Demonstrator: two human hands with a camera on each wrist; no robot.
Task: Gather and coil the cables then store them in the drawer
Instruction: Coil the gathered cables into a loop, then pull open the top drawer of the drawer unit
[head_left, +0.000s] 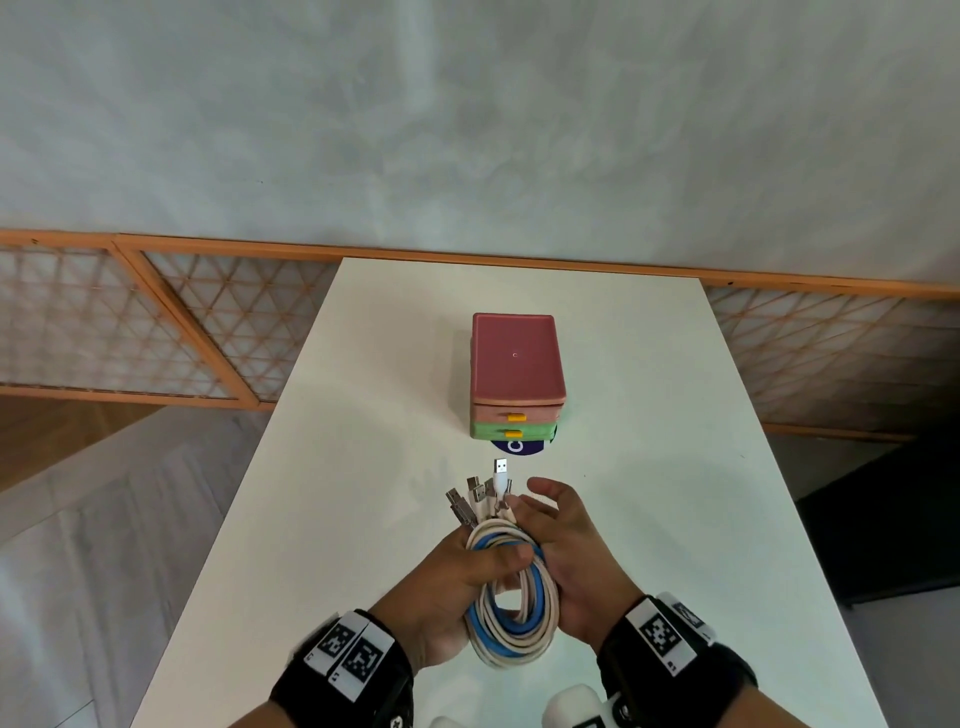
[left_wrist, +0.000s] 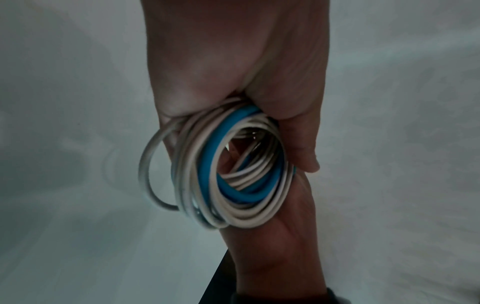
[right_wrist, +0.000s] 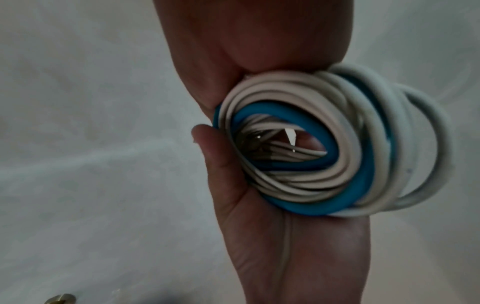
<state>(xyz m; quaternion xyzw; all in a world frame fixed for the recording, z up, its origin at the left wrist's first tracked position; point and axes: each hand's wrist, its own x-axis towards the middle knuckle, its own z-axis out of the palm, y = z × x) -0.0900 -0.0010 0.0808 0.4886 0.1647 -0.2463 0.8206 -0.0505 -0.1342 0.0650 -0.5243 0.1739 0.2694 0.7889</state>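
The left hand (head_left: 457, 582) has a closed grip on the coil of cables (head_left: 514, 608): its thumb (head_left: 511, 560) lies over the top of the loops and its fingers go under them. The right hand (head_left: 571, 561) lies against the other side of the coil with a loose, open grip; its fingers (head_left: 545, 491) are stretched forward and its palm supports the loops. In the left wrist view the coil (left_wrist: 233, 174) hangs below the left hand (left_wrist: 233, 61), and one white loop stands out a little to the side. In the right wrist view the coil (right_wrist: 324, 148) rests in the palm of the right hand (right_wrist: 272, 236), with the thumb (right_wrist: 207, 135) beside its edge.

The coil is made of white and blue cables wound together. The USB plugs (head_left: 478, 493) stick out from the top of the coil, away from the person, and one white plug (head_left: 500, 470) reaches farther than the others.

The coil is held between both hands above the near part of the white tabletop (head_left: 649, 415). The drawer unit (head_left: 517, 379) stands farther away, near the plugs but apart from them. It has a red top, a pink drawer (head_left: 514, 414) and a green drawer (head_left: 511, 431) below it, each with a yellow handle. Both drawers are closed, so their inside cannot be seen. A dark blue round thing (head_left: 519, 446) shows partly under the unit.
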